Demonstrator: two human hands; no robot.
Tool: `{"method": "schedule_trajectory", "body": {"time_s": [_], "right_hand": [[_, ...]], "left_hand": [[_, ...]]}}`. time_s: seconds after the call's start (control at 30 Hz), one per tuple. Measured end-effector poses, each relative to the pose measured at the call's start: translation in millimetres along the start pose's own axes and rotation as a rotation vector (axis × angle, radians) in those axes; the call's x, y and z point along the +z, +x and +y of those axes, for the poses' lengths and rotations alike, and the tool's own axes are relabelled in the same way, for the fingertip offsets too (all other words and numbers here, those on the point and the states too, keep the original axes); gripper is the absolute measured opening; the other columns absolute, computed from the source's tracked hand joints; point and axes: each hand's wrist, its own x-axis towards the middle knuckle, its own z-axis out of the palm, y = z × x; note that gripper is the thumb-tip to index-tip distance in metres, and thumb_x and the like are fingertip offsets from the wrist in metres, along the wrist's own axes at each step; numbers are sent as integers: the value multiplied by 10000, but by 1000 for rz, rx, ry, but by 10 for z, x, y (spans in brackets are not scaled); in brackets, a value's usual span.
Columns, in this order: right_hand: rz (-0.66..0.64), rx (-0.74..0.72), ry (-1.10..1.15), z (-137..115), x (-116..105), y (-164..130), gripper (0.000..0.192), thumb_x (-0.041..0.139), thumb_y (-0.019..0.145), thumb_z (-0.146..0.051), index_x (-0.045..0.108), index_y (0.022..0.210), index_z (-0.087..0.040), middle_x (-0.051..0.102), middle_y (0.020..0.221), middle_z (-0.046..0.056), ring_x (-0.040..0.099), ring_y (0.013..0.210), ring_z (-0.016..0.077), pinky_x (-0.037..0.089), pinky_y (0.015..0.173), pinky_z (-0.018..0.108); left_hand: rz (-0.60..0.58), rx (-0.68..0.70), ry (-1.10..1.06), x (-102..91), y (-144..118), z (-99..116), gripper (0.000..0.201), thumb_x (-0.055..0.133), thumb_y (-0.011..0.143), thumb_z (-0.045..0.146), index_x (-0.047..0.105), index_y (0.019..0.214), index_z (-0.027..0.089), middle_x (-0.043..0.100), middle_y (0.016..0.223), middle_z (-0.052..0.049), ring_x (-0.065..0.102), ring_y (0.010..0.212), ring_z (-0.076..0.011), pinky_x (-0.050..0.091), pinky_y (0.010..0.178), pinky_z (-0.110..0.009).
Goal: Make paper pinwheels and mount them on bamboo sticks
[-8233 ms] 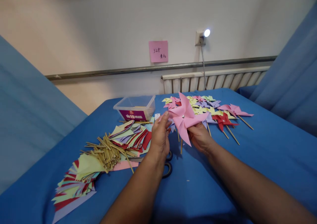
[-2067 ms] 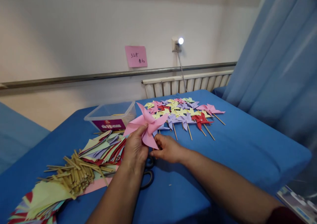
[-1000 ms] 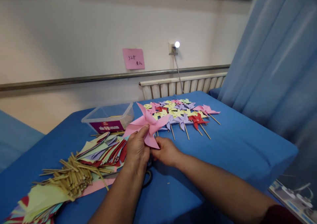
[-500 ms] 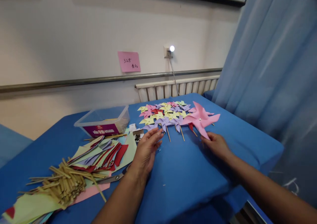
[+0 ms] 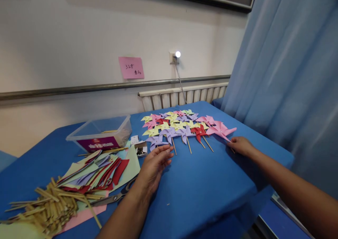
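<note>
Right hand (image 5: 241,145), at the far right end of the pinwheel row (image 5: 179,126), pinching the stick of the pink pinwheel (image 5: 220,130) lying flat on the blue table (image 5: 211,189). Left hand (image 5: 154,163) spread wide, holding nothing, near the scissors (image 5: 116,196).

My right hand (image 5: 241,145) rests at the stick of the pink pinwheel (image 5: 220,130), at the right end of the pinwheel row (image 5: 174,124). Left hand (image 5: 154,163) open, hovering above blue table (image 5: 211,182), scissors (image 5: 116,196) beside it.
</note>
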Motion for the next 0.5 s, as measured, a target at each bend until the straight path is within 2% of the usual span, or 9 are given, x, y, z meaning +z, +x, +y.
{"method": "schedule_trajectory", "body": {"time_s": [0.1,0.2,0.5], "right_hand": [[-92,12,-11,-9,-13,9,318,590,804,-371,618,560,-170,589,481,6,518,452,122,306,473,230],[-132,23,-36,-33,-40,4,320,549,819,-368,613,568,-179,592,494,8,527,462,130,301,473,240],[-126,39,-114,-104,-87,-42,235,569,776,-387,644,653,-201,666,628,29,587,562,166,296,503,264]], "left_hand": [[-16,-25,33,7,-17,0,302,782,662,199,678,942,152,689,1092,-134,673,791,-154,514,648,-231],[-27,-40,59,7,-20,-5,301,779,665,199,673,943,152,688,1093,-132,670,794,-152,513,653,-231],[-71,-37,83,1,-13,-65,270,787,650,191,694,901,150,693,1065,-144,661,737,-141,506,636,-235]]}}
